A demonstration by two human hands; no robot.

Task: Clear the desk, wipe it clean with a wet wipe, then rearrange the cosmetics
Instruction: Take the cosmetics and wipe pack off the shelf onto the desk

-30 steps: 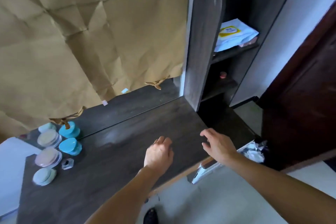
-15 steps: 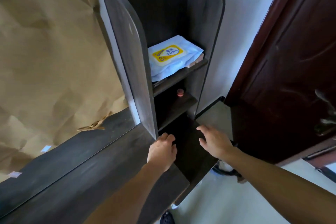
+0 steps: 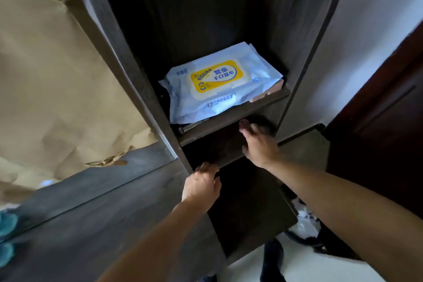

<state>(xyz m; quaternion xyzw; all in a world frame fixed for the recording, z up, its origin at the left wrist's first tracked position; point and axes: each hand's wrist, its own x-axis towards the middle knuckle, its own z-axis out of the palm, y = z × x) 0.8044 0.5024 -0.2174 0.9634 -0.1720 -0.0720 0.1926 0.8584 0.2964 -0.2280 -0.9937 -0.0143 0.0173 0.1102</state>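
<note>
Right hand (image 3: pixel 259 144) reaches the small pink item (image 3: pixel 243 123) on the lower shelf (image 3: pixel 212 144).
Both hands open, left hand (image 3: pixel 201 186) idle; a blurred, hurried pinch could knock it rearward.

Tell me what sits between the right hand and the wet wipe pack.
In the head view, only the shelf board's front edge separates the right hand from the wet wipe pack above it.

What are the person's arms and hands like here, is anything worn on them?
Both are bare. The left hand and the right hand show no gloves, rings, watch or bracelet, and no sleeve covers either forearm as far as the picture's edge. The right hand's fingertips are blurred, so small details there cannot be told.
</note>
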